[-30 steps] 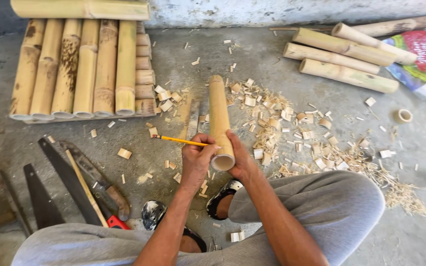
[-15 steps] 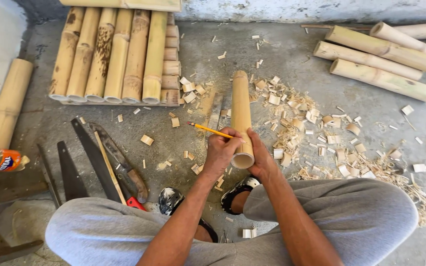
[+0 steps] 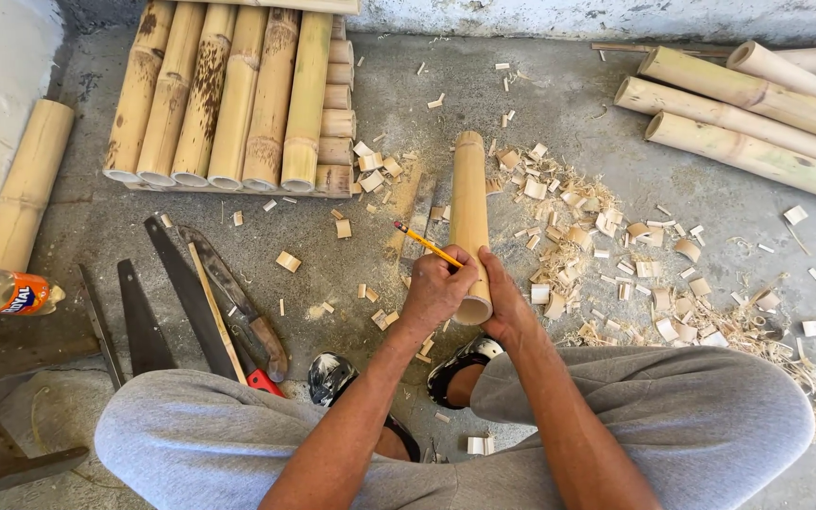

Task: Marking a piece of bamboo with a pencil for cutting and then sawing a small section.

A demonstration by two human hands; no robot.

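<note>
Sitting on the floor (image 3: 351, 283), the person grips a yellow pencil (image 3: 427, 246) in the left hand (image 3: 436, 291) while the right hand (image 3: 507, 304) holds the near end of a bamboo tube (image 3: 469, 212) lying among wood chips (image 3: 606, 255), with a bamboo rack (image 3: 229, 104) farther back.

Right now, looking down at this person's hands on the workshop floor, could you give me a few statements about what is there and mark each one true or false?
1. The left hand holds a yellow pencil. True.
2. The right hand rests on the near end of a bamboo tube. True.
3. The bamboo tube stands upright on its end. False: it lies on the concrete floor, pointing away from the person.
4. The saws lie to the right of the hands. False: they lie to the left.
5. Wood chips are scattered to the right of the tube. True.
</note>
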